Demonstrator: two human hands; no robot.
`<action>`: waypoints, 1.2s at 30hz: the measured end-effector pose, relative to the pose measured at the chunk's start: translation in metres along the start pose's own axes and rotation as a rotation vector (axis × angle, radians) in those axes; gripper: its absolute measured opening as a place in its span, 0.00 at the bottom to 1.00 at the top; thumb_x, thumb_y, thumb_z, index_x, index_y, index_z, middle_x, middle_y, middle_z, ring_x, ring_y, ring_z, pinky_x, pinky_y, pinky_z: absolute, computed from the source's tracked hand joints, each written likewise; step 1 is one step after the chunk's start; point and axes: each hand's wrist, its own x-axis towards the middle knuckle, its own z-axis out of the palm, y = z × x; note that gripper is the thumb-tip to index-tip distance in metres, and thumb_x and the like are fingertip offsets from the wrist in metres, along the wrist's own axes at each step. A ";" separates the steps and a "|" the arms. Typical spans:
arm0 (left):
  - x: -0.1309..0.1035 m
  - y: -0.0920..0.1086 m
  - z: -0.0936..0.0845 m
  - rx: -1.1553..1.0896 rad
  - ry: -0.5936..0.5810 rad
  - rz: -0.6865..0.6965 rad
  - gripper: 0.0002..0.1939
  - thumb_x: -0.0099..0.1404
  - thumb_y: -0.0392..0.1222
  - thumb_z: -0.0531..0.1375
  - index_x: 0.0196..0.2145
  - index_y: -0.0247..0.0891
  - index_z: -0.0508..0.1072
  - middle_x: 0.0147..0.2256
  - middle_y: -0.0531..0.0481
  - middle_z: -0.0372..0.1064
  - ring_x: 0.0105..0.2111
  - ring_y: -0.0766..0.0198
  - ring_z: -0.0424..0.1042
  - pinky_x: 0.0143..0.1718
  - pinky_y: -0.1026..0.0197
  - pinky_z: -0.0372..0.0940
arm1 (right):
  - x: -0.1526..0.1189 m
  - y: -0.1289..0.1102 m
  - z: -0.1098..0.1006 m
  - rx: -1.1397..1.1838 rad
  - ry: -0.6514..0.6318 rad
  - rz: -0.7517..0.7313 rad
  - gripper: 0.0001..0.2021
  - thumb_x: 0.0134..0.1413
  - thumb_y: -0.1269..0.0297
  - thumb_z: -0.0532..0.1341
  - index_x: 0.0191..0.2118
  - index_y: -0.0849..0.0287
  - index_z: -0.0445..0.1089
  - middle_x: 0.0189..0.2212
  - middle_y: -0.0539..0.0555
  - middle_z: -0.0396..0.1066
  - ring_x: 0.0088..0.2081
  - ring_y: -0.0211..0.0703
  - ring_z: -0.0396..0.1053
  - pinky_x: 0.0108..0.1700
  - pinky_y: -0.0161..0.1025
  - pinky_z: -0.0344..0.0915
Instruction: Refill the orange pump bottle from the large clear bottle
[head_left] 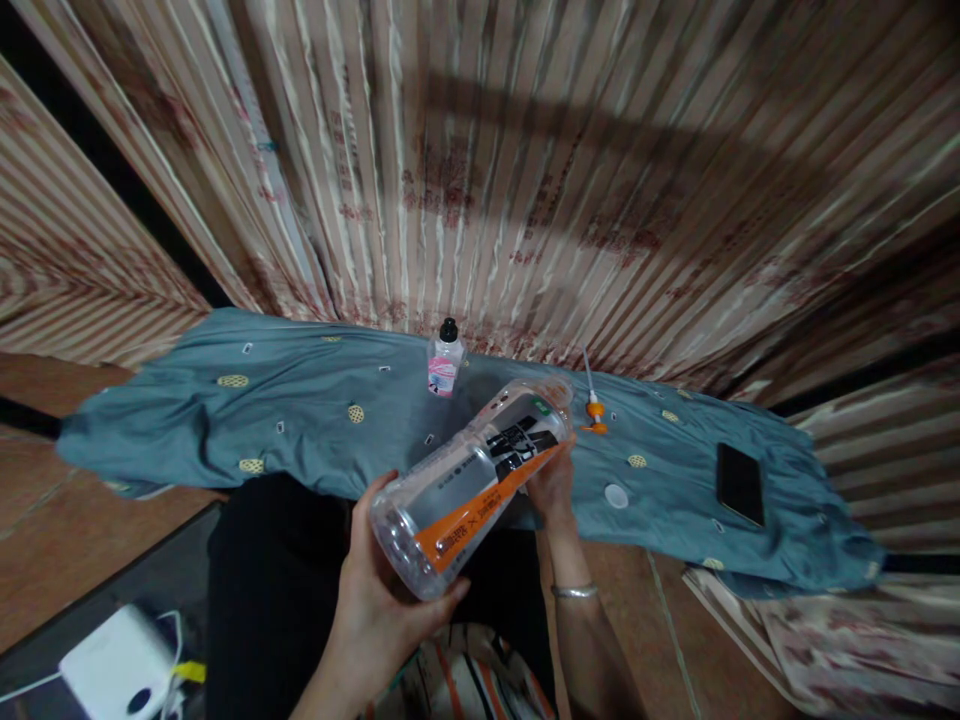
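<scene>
A large clear plastic bottle (pixel 472 485) with an orange and black label is held tilted above my lap, its base toward my left and its neck end up to the right. My left hand (pixel 382 590) grips the base end, thumb and fingers on either side. Near the other end, my right hand (pixel 553 485) holds the bottle from below, its fingers partly hidden behind it. An orange pump head (pixel 595 410) with a thin white tube lies just beyond the bottle's neck end. Closer to me is a round white disc (pixel 616 496).
A blue-green cloth (pixel 300 400) with pineapple prints covers the long surface ahead. On it stand a small pink-labelled bottle (pixel 445 360) with a black cap and, at right, a dark phone (pixel 739 484). Striped curtains (pixel 480 180) hang behind. A white device (pixel 120 665) sits at lower left.
</scene>
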 end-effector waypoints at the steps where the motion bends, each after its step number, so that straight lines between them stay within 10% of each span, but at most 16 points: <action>1: 0.000 -0.001 0.000 -0.004 -0.006 -0.001 0.47 0.44 0.42 0.73 0.61 0.42 0.63 0.55 0.44 0.73 0.53 0.53 0.78 0.54 0.55 0.73 | 0.000 0.001 0.000 -0.012 -0.005 0.015 0.34 0.51 0.48 0.67 0.59 0.57 0.57 0.44 0.61 0.79 0.42 0.56 0.80 0.42 0.51 0.76; 36: -0.001 0.000 0.000 -0.028 0.017 -0.008 0.56 0.44 0.43 0.75 0.68 0.42 0.57 0.54 0.45 0.72 0.52 0.50 0.78 0.54 0.51 0.74 | 0.000 -0.012 -0.004 -0.034 -0.036 0.087 0.29 0.51 0.52 0.65 0.54 0.54 0.55 0.44 0.60 0.78 0.42 0.57 0.78 0.43 0.50 0.73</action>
